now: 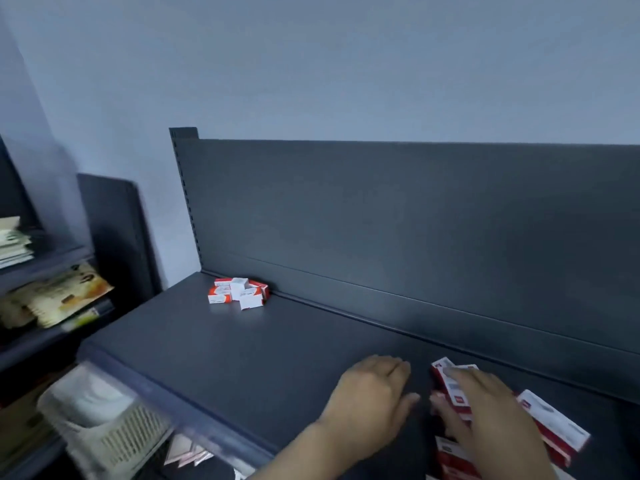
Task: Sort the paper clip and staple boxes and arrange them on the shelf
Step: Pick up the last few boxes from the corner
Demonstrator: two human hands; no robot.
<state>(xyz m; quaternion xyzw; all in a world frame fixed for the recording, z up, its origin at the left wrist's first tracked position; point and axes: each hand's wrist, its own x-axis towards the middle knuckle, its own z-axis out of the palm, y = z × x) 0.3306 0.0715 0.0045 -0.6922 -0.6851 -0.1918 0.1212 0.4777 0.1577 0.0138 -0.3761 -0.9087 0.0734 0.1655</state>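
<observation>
A dark grey shelf [242, 358] runs across the view. Near its back left lies a small pile of red-and-white boxes [239, 293]. At the lower right sits a cluster of larger red-and-white boxes [554, 424], some tilted. My right hand [485, 407] rests over this cluster, fingers curled around one upright box [446, 375]. My left hand [374, 400] lies palm down on the bare shelf just left of it, fingers loosely bent, holding nothing. The picture is blurred by motion.
The shelf's dark back panel [415, 220] rises behind. To the left stands another rack with paper packs [59, 296]. Below the shelf's front edge sits a pale plastic basket [104, 427].
</observation>
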